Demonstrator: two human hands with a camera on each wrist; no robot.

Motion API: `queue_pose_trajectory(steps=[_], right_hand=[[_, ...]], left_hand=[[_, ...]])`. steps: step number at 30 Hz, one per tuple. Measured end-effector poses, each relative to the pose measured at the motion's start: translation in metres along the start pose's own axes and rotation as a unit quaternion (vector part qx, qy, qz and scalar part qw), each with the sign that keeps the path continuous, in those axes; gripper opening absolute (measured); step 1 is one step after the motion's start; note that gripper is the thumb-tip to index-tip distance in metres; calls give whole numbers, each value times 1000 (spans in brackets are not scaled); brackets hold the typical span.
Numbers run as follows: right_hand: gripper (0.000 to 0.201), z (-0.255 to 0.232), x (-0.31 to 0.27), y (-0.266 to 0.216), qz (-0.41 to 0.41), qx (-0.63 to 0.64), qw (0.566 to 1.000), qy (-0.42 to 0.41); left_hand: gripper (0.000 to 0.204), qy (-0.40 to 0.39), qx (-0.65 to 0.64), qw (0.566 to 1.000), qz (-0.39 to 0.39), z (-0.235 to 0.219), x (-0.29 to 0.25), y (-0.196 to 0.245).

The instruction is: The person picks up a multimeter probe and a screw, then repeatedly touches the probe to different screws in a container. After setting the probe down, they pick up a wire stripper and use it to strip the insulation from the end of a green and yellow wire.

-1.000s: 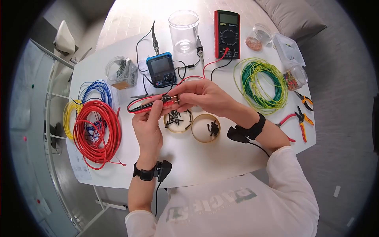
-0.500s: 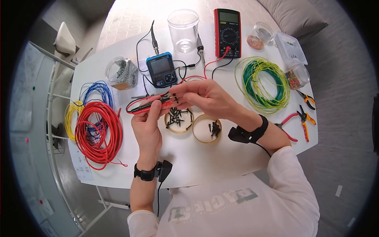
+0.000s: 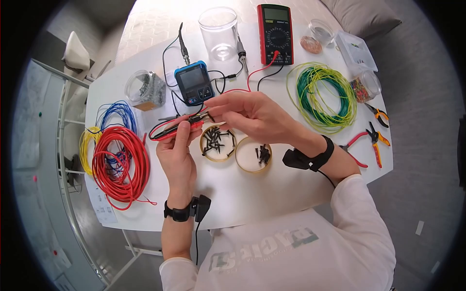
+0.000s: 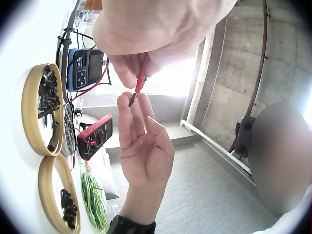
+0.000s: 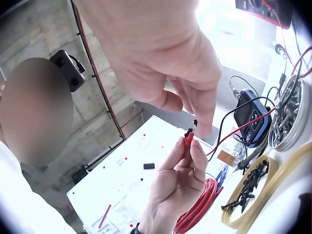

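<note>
My left hand point(image 3: 178, 153) grips a red and a black test probe point(image 3: 170, 132) side by side, thumb on top, metal tips pointing right. At those tips is a small dark piece that looks like a screw point(image 5: 195, 122). My right hand point(image 3: 259, 119) reaches in from the right. Its fingers are nearly straight beside the tips, and its thumb stands apart from them in the right wrist view. Below the hands, two yellowish rings point(image 3: 236, 157) hold black screws point(image 3: 216, 139). Leads run back toward a red-and-black multimeter point(image 3: 275, 36).
A blue handheld tester point(image 3: 194, 82), a clear jar point(image 3: 218, 36) and a soldering iron point(image 3: 242, 53) lie beyond the hands. Red wire point(image 3: 121, 167) is coiled at left, green-yellow wire point(image 3: 324, 97) at right. Pliers point(image 3: 374, 138) lie near the right edge, beside a jar of coloured bits point(image 3: 364, 87).
Both hands and the probes have shifted slightly left and up in the head view. The dark piece at the probe tips shows more plainly. The left hand's hold stays the same.
</note>
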State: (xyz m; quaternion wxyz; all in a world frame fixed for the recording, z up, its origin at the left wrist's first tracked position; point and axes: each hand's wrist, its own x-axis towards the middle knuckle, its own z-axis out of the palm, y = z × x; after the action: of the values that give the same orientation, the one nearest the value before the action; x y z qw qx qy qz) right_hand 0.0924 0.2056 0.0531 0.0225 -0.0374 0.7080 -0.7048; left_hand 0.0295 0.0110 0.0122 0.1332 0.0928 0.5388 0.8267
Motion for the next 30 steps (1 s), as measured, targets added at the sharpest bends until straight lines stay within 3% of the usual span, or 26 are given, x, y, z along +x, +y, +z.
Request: queue_pose_trajectory(steps=[4, 5, 6, 7, 9, 10, 12, 16, 25, 28, 29, 30], right_hand=[[20, 1, -1, 5, -50, -24, 998, 30], [13, -2, -2, -5, -38, -165, 986, -5], [9, -5, -4, -10, -26, -302, 952, -40], [9, -7, -7, -8, -25, -302, 952, -40], [17, -10, -12, -3, -4, -450, 877, -171], [17, -11, -14, 2, -4, -449, 877, -171], [26, -8, -20, 6, 15, -595, 767, -241], [24, -1, -27, 4, 34, -641, 737, -214], [9, -1, -27, 19, -62, -608, 758, -229], [5, 4, -21, 28, -3, -584, 777, -234], [5, 3, -21, 31, -3, -585, 777, -234], [6, 1, -20, 34, -31, -553, 804, -216]], left_hand=[[18, -2, 4, 1000, 8, -3, 1, 0], [19, -2, 4, 1000, 11, -3, 1, 0], [19, -2, 4, 1000, 11, -3, 1, 0], [19, -3, 5, 1000, 11, -3, 1, 1], [19, -3, 5, 1000, 11, -3, 1, 1], [19, -2, 3, 1000, 13, -3, 1, 0], [19, 0, 1, 1000, 15, -3, 2, 0], [19, -2, -2, 1000, 16, -3, 2, -1], [19, 2, -2, 1000, 17, -3, 2, 0], [19, 2, -4, 1000, 17, -3, 2, 1], [19, 2, -5, 1000, 16, -3, 2, 1], [19, 2, -6, 1000, 17, -4, 2, 1]])
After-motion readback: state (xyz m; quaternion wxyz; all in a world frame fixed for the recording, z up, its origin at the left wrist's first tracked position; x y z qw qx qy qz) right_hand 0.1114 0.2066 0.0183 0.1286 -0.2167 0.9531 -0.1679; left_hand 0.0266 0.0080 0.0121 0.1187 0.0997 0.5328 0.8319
